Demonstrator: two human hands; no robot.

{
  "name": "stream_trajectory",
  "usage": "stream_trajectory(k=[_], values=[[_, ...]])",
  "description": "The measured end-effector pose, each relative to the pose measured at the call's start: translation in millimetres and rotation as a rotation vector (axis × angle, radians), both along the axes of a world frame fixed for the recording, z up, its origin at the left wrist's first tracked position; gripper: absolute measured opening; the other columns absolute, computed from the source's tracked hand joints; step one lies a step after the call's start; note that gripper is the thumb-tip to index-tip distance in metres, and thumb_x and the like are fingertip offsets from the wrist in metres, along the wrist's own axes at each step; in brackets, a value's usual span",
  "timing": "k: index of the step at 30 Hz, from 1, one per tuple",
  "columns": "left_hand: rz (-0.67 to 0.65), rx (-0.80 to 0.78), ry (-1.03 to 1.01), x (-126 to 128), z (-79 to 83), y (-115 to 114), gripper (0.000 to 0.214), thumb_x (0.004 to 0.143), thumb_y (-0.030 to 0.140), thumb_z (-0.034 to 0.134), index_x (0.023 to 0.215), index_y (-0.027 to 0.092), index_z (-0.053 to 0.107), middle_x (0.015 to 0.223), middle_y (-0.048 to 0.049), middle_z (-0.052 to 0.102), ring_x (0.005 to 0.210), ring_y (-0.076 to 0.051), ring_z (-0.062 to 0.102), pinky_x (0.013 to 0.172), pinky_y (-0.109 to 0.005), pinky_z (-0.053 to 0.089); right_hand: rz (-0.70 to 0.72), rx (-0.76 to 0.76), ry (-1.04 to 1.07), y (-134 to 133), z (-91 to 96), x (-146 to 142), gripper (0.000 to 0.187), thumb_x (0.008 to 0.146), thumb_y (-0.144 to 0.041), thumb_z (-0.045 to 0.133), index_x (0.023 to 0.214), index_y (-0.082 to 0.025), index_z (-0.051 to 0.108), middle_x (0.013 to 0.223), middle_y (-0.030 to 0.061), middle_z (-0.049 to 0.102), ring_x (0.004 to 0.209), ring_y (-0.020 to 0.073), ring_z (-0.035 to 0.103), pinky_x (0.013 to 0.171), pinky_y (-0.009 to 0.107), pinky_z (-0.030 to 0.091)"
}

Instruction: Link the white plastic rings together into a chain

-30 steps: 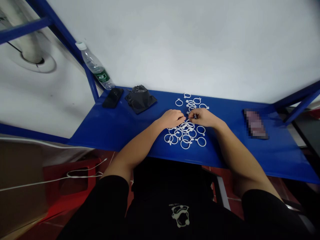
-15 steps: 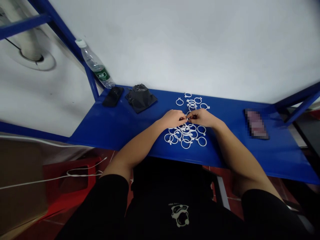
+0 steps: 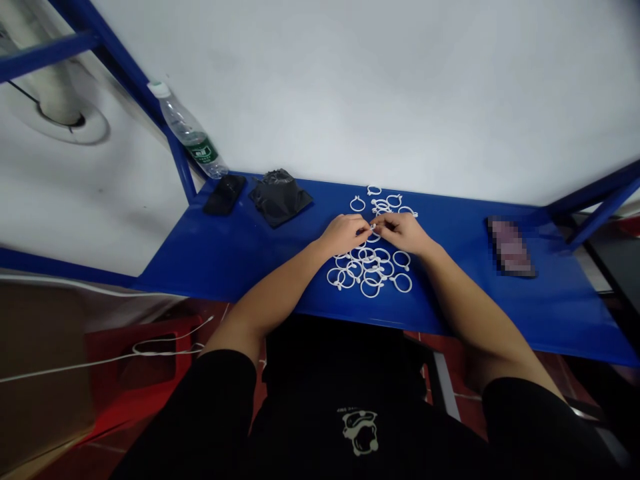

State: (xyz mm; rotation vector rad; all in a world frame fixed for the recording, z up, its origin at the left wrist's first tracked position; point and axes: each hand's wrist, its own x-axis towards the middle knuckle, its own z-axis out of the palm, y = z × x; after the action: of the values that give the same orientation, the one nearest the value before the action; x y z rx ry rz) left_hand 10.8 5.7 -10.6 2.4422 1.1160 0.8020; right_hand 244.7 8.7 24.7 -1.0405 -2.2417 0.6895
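Above the blue tabletop (image 3: 280, 267), my left hand (image 3: 345, 235) and my right hand (image 3: 404, 233) meet, fingertips almost touching. Between them is a white curtain ring (image 3: 373, 239), pinched at its small eyelet end by the thumbs and fingers of both hands. Just in front of my hands lies a loose, overlapping pile of similar white rings (image 3: 371, 269), each with a small knob or eyelet. Beyond my hands sits a smaller group of rings (image 3: 383, 205), partly covered by my right hand. The fingertips hide the exact grip.
A crumpled black plastic bag (image 3: 280, 199) and a black phone (image 3: 224, 195) lie to the left, beside a clear bottle (image 3: 193, 137) leaning at the wall. On the right is a pixelated phone-like object (image 3: 511, 247). Blue frame bars (image 3: 595, 200) rise at both ends.
Both hands have shifted slightly away from me, towards the far ring group, uncovering more of the near pile. The ring between the fingers shows more clearly now.
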Motion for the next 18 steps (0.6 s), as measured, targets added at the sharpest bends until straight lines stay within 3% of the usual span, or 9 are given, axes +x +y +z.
stream_trajectory(k=[5, 11, 15, 18], values=[[-0.040, 0.034, 0.006, 0.9, 1.5, -1.3, 0.012, 0.106, 0.023, 0.069, 0.096, 0.022, 0.077, 0.099, -0.0044, 0.078, 0.095, -0.020, 0.073, 0.090, -0.037, 0.052, -0.064, -0.042, 0.084, -1.7, -3.4, -3.9, 0.012, 0.077, -0.026, 0.067, 0.085, -0.022, 0.076, 0.075, 0.0015, 0.075, 0.063, 0.0164, 0.059, 0.063, 0.031, 0.045], [-0.058, 0.028, 0.043, 2.2, 4.2, -2.0, 0.014, 0.106, 0.024, 0.070, 0.093, 0.021, 0.075, 0.101, -0.0055, 0.078, 0.098, -0.022, 0.073, 0.088, -0.036, 0.052, -0.078, -0.029, 0.047, -1.4, -6.9, -13.0, 0.009, 0.077, -0.020, 0.062, 0.072, -0.023, 0.069, 0.068, 0.0007, 0.069, 0.065, 0.0188, 0.060, 0.068, 0.033, 0.047], [0.001, 0.025, 0.035, 1.6, 4.9, -1.2, 0.015, 0.108, 0.026, 0.070, 0.094, 0.022, 0.075, 0.100, -0.0037, 0.078, 0.095, -0.021, 0.073, 0.091, -0.038, 0.050, -0.070, -0.028, 0.066, 0.6, -1.8, -9.1, 0.019, 0.082, -0.020, 0.059, 0.087, -0.023, 0.078, 0.085, 0.0040, 0.078, 0.074, 0.0208, 0.066, 0.074, 0.036, 0.051], [0.129, 0.044, -0.007, -2.3, 2.4, 3.7, 0.018, 0.108, 0.029, 0.070, 0.093, 0.022, 0.075, 0.095, -0.0029, 0.078, 0.093, -0.020, 0.073, 0.090, -0.038, 0.050, -0.068, 0.032, 0.031, 3.0, 10.8, 8.4, 0.024, 0.083, -0.022, 0.068, 0.102, -0.025, 0.082, 0.106, 0.0065, 0.081, 0.077, 0.0201, 0.066, 0.076, 0.037, 0.053]])
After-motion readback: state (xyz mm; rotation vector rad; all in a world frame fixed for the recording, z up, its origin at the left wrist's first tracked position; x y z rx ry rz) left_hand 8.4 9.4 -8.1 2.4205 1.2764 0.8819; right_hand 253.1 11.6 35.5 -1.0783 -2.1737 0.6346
